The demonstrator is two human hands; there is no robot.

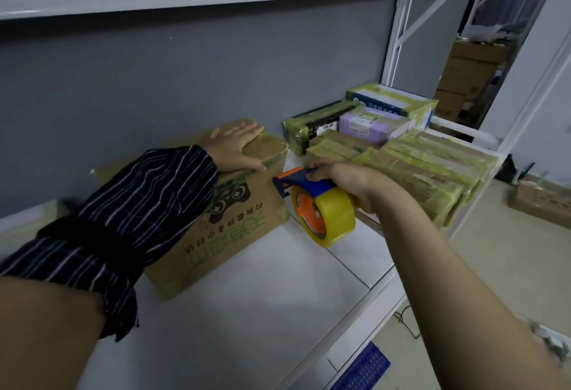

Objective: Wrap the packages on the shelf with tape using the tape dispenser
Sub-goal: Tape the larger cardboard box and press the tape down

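A brown cardboard box point(234, 229) with green print and a game-controller logo lies on the white shelf point(278, 297). My left hand point(238, 148) rests flat on the box's top far corner, fingers straight, thumb over the edge. My right hand point(343, 179) grips the blue and orange tape dispenser point(312, 201), which carries a roll of yellowish clear tape. The dispenser's blue nose sits just off the box's right side, near the upper edge. Shiny tape shows on the box's top and corners.
Several taped packages point(417, 167) are stacked at the shelf's right end, with a purple box point(367, 125) and a blue-white box point(392, 102) behind them. A grey wall backs the shelf. More cartons stand on the floor to the right.
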